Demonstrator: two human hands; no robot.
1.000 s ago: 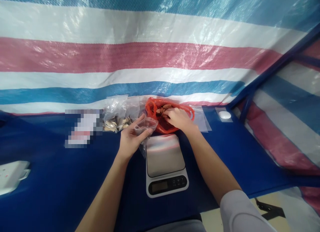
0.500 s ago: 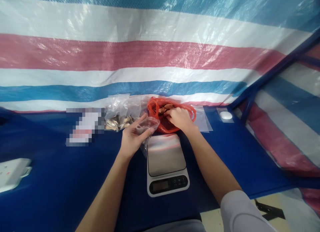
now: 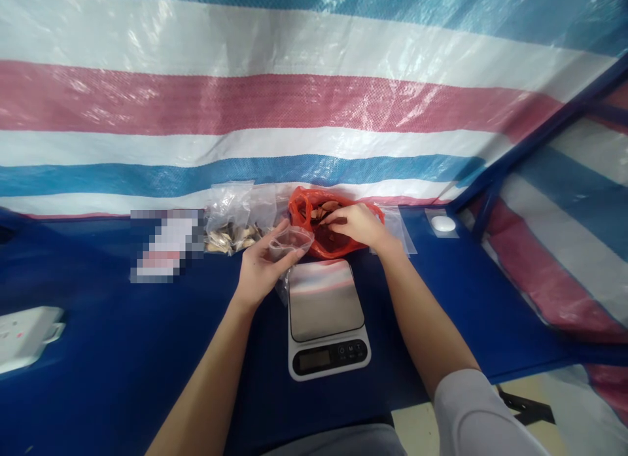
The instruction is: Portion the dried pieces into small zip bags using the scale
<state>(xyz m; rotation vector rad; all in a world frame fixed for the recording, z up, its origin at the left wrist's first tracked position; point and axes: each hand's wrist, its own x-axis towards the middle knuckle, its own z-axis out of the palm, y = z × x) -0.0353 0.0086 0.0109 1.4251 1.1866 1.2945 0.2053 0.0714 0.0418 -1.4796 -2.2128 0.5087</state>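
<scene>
My left hand (image 3: 262,263) grips a clear zip bag (image 3: 292,240) between thumb and fingers, its mouth held apart above the far left corner of the kitchen scale. Over the opening of a red plastic bag (image 3: 338,246), my right hand (image 3: 360,226) reaches in with its fingertips pinched together among brown dried slices (image 3: 321,209). What lies between those fingertips is too small to make out. The kitchen scale (image 3: 326,305), white with a steel plate and a dark display, sits below both hands with nothing on its plate.
Filled clear bags of pale dried pieces (image 3: 228,239) lie left of the red bag. Flat clear bags (image 3: 405,230) are at its right, and a white oval object (image 3: 443,224) lies further right. A white power strip (image 3: 29,338) is at the left edge. Striped sheeting (image 3: 245,103) hangs behind the table.
My right hand has shifted slightly within the red bag's opening, its fingers now more extended toward the slices. My left hand keeps hold of the clear zip bag in about the same place.
</scene>
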